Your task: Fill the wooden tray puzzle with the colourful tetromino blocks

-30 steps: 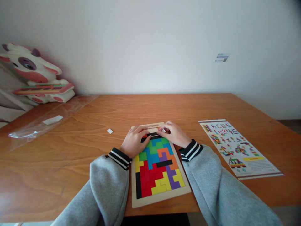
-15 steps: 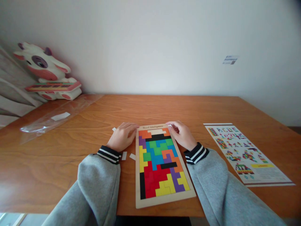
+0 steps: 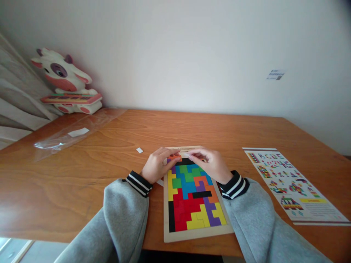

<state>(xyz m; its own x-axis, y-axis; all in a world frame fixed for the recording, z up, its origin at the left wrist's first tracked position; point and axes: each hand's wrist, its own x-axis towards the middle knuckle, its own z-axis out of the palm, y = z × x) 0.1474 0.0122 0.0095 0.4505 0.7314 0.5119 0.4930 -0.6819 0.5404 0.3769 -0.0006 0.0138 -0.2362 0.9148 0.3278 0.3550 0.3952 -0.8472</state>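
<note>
A wooden tray puzzle (image 3: 166, 219) lies in front of me, filled with coloured block pieces. Red, yellow, purple, blue, green, orange and black blocks (image 3: 183, 212) show plainly. Over the tray's upper left corner is my left hand (image 3: 159, 162), its thumb and fingers apart above the orange pieces (image 3: 177, 157). My right hand (image 3: 211, 162) hovers over the upper right part, thumb and index finger pinched together. Whatever lies in that pinch is too small to make out. Between them, the two hands partly cover the tray's top row and its printed edge.
A small white slip (image 3: 139, 150) lies left of the tray, and another (image 3: 160, 182) shows beneath my left wrist. A printed pattern sheet (image 3: 290, 182) lies at right. Far left are a clear plastic bag (image 3: 60, 140) and a toy cow with keyboard (image 3: 68, 82).
Both hands have moved inward from the tray's upper edges to above its top rows. The white bit seen at my right fingertips no longer shows clearly. The whole view has shifted slightly.
</note>
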